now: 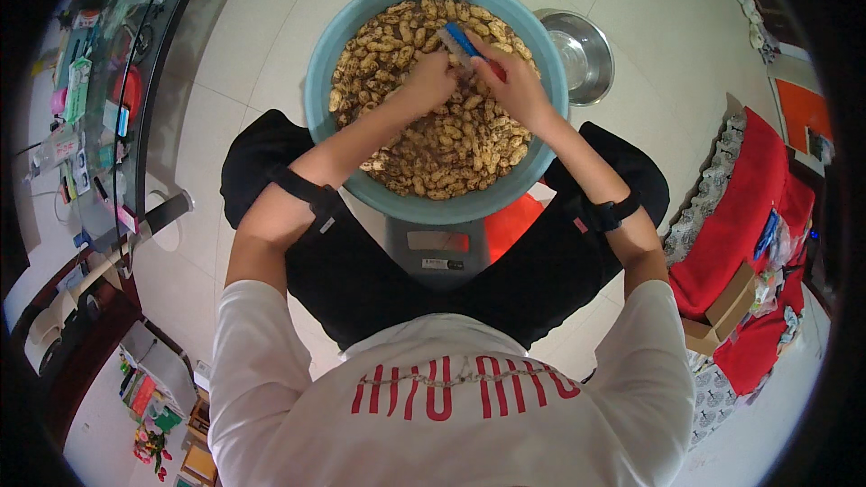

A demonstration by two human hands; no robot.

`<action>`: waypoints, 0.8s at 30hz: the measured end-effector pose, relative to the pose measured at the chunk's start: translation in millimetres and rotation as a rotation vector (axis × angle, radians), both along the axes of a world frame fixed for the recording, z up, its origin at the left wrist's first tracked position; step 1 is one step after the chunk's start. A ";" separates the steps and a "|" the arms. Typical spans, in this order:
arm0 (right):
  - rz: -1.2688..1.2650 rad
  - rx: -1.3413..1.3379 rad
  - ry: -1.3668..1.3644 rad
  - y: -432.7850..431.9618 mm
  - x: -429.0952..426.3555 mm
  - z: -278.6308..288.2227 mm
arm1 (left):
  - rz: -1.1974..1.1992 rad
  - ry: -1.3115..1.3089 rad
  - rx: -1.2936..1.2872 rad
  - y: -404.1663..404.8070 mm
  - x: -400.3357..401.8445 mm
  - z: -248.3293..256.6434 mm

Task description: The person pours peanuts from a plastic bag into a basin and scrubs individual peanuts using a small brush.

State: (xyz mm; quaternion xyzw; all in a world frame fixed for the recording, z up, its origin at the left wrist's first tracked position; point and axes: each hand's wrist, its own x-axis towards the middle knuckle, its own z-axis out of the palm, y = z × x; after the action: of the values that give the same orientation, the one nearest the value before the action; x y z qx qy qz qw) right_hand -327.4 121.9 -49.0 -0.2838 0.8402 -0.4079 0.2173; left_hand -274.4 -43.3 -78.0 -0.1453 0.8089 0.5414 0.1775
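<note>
A large blue-green plastic basin (318, 91) stands between my knees, holding many unshelled peanuts (446, 149) in murky brown water. My right hand (511, 84) grips a small scrubbing brush (459, 35) with a blue and red handle and pale bristles. Beside those bristles, over the peanuts, my left hand (431, 83) is bent with its fingers curled inward. Its fingertips are turned away, so whether a peanut is between them is hidden.
A shiny metal bowl (583, 57) sits on the tiled floor right of the basin. Below the basin's near rim are a grey stand (436, 264) and a red bag (517, 220). A cluttered glass table (101, 216) is at left; a red-covered seat (731, 210) bears an open cardboard box (724, 304).
</note>
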 end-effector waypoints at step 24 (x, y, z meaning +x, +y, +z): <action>0.063 0.078 0.625 10.0 -0.2 -0.7 | -0.056 0.298 -0.196 -0.3 0.7 -1.1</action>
State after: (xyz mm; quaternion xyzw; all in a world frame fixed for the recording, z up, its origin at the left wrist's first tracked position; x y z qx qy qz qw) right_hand -327.6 131.9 -49.7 -0.4127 0.8720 -0.2616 -0.0284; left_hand -273.7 -43.6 -79.1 -0.0576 0.8789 0.4702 0.0559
